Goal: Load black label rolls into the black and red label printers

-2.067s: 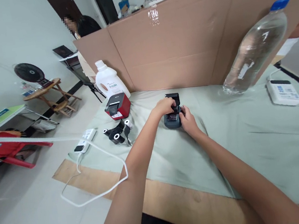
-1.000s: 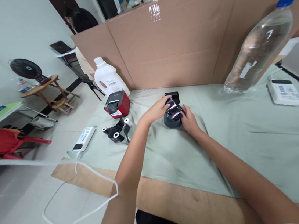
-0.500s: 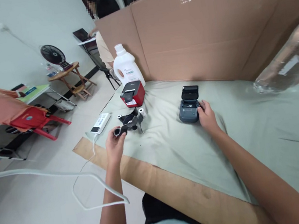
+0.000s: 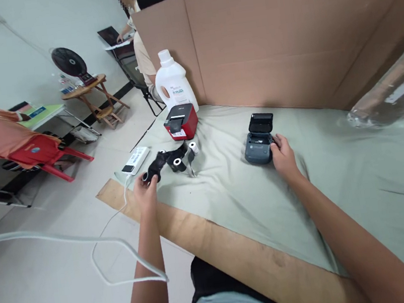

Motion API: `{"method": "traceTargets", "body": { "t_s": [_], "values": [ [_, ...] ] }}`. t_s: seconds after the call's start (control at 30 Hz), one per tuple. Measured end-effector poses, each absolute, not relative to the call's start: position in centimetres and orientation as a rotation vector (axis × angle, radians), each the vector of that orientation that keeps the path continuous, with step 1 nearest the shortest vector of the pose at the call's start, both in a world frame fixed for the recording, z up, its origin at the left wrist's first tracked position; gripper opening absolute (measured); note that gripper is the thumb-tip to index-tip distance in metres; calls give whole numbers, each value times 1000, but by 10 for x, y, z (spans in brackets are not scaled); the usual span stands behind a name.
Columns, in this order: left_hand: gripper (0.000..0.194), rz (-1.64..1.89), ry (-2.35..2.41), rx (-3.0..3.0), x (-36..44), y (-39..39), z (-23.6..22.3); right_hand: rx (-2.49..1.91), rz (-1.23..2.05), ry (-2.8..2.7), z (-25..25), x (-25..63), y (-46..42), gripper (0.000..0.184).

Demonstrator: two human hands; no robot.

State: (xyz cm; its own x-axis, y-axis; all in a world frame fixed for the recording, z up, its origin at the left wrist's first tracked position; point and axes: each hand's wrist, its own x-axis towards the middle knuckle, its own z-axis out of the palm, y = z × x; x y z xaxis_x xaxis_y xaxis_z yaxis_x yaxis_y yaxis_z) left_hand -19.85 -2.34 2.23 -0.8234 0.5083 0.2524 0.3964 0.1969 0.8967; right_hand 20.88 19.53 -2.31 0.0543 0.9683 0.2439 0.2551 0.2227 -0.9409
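My left hand pinches the end of a black ribbon roll over the left part of the cloth. Its loose black film trails right to more small rolls with pale cores, lying in front of a red and black label printer. My right hand grips the right side of a dark grey portable printer, its lid tipped up and its inside facing me. The fingers behind that printer are partly hidden.
A white power strip with a cable lies at the cloth's left edge. Behind the red printer stands a white jug, against a cardboard wall. At right is a plastic-wrapped bundle. Two people work at tables beyond.
My left hand has drawn the ribbon roll left and slightly down, stretching the black film out. The right hand still holds the grey printer, and the whole view has shifted a little.
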Motion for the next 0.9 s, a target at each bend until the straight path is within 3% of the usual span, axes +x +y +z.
{"method": "traceTargets", "body": {
  "t_s": [0.17,0.53,0.73,0.9],
  "values": [
    [42,1632,2609,737,-203,-30,19,-1231,843,-1433,-25,209,196,59],
    [36,1078,2842,912,-195,-23,15,-1239,846,-1444,-22,209,194,58],
    [68,1140,3029,1016,-175,-29,31,-1231,833,-1439,-25,208,197,56],
    [44,980,2837,1619,-158,-5,50,-1237,825,-1445,-27,208,199,57]
  ]
}}
